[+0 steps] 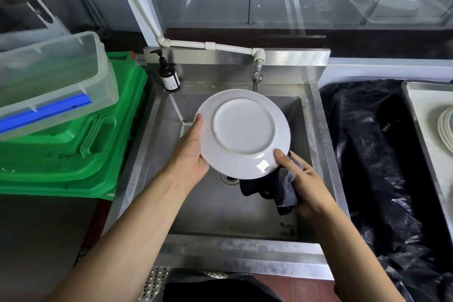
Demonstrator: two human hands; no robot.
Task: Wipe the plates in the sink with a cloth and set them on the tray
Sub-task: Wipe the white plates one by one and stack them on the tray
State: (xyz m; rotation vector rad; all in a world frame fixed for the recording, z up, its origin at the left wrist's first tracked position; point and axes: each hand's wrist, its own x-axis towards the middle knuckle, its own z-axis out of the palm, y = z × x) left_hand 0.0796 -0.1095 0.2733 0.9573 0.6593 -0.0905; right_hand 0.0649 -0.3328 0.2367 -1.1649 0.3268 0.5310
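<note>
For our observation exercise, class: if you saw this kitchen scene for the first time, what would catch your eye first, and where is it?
The white plate stands out, held underside up over the middle of the sink. The left hand grips its left rim, while the right hand holds a dark cloth at its lower right edge. The green bin on the left also draws the eye.

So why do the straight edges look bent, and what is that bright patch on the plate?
Head view: the wide-angle lens bows the sink rim and the counters toward the edges; the bright patch on the plate, near the right hand, is glare from a light; the glass behind carries reflections; focus is sharp throughout.
</note>
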